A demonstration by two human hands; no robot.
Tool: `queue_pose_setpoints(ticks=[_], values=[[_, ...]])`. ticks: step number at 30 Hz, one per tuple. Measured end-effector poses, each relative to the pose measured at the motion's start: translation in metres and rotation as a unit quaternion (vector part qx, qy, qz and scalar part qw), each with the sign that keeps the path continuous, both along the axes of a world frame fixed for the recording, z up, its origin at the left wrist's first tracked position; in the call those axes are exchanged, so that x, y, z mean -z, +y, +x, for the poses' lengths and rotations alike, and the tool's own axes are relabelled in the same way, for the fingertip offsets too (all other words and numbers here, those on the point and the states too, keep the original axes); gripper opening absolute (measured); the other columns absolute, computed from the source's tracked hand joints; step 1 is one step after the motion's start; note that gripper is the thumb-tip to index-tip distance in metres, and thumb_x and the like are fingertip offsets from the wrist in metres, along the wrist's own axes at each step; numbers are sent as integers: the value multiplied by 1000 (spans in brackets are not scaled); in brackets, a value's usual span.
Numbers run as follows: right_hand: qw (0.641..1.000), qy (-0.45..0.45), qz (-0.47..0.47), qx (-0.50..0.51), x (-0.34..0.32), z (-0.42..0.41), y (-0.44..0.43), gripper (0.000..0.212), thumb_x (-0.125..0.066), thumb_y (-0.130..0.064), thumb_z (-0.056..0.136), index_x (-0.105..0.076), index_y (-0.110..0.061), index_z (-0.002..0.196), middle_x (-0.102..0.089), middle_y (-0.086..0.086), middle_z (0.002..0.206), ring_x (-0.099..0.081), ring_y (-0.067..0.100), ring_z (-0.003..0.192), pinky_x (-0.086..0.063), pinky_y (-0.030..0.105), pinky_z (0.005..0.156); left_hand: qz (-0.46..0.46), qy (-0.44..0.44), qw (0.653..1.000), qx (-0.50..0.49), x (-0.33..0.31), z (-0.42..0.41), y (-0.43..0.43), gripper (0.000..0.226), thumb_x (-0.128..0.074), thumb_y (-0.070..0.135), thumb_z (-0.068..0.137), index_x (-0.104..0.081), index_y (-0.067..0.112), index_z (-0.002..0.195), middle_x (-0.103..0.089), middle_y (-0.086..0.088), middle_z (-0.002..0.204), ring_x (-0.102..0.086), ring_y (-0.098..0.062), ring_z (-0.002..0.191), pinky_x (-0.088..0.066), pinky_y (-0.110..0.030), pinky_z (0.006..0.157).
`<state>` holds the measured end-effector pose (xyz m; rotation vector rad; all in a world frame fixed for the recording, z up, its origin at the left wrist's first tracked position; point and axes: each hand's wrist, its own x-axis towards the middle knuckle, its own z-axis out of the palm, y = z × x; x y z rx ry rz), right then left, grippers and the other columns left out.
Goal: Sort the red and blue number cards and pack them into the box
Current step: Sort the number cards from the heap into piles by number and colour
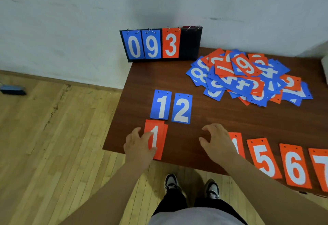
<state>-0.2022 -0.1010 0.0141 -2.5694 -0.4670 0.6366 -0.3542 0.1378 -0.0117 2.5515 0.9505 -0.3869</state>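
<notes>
So, closest in: left hand (139, 145) pinches the red 1 card (158, 132) by its left edge at the table (204, 86) corner. Right hand (215, 139) hovers, fingers loosely spread, holding nothing. The cards look thin, light and slick, so I'd slide one off the edge before gripping. The mixed pile (248, 75) sits far right.

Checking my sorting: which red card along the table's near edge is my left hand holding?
The red 1, leftmost, directly below the blue 1; the left hand holds its edge.
</notes>
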Motion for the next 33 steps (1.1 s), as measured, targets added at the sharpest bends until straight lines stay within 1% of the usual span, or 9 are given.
queue_pose_setpoints(ticks=[5,8,11,15,19,23,26,30,33], values=[[998,-9,-14,59,-16,12,3,61,-70,-46,89,-48,-31,143,-45,-4,148,-44,20,135,-47,41,105,0,-52,997,63,-9,24,5,75,-64,63,89,-30,39,152,-27,1,157,-26,-25,146,-34,-47,115],[995,-38,-49,81,-25,26,-5,68,-68,-53,87,-42,-34,147,-41,-2,153,-41,25,139,-44,48,108,16,-69,992,104,-17,52,4,78,-60,67,88,-29,37,153,-29,-1,158,-28,-26,146,-36,-48,115],[991,-60,-60,103,-32,40,-23,70,-66,-56,86,-41,-33,147,-40,0,154,-40,28,139,-44,52,108,18,-81,988,128,-26,81,-5,79,-59,68,88,-31,36,154,-32,-1,157,-28,-25,144,-35,-47,113],[985,-60,-78,143,-39,66,-51,72,-65,-57,87,-37,-33,150,-33,1,158,-35,30,143,-41,54,109,17,-98,983,155,-28,121,-20,77,-61,67,86,-37,35,152,-39,1,151,-34,-24,138,-37,-43,107],[976,-60,-82,194,-39,103,-86,73,-66,-56,87,-38,-30,149,-33,3,159,-34,31,144,-41,55,110,-3,-82,982,173,-27,171,-43,80,-57,69,88,-32,35,155,-33,1,156,-31,-25,143,-34,-44,114],[969,-46,-80,229,-37,149,-127,74,-67,-56,87,-40,-28,150,-31,4,159,-33,33,144,-40,54,110,-15,-74,976,206,-32,225,-72,82,-54,71,88,-26,36,157,-30,2,157,-27,-24,145,-34,-45,116],[962,-39,-80,257,-33,189,-158,75,-68,-56,86,-41,-26,149,-32,9,159,-34,37,142,-39,56,111,-22,-73,970,229,-30,271,-98,82,-55,71,88,-27,36,156,-28,2,159,-26,-24,146,-32,-46,117],[954,-24,-67,292,-22,244,-194,74,-69,-52,85,-43,-24,149,-34,12,156,-36,39,139,-36,53,113,-40,-76,961,264,-26,334,-135,81,-56,70,89,-28,36,156,-28,3,160,-25,-23,147,-31,-46,117],[954,-5,-61,292,-6,286,-218,77,-62,-61,77,-47,-26,145,-40,11,150,-41,38,135,-40,51,110,-58,-78,952,289,-19,381,-164,81,-61,67,88,-28,37,156,-29,6,159,-26,-22,146,-31,-45,117]])
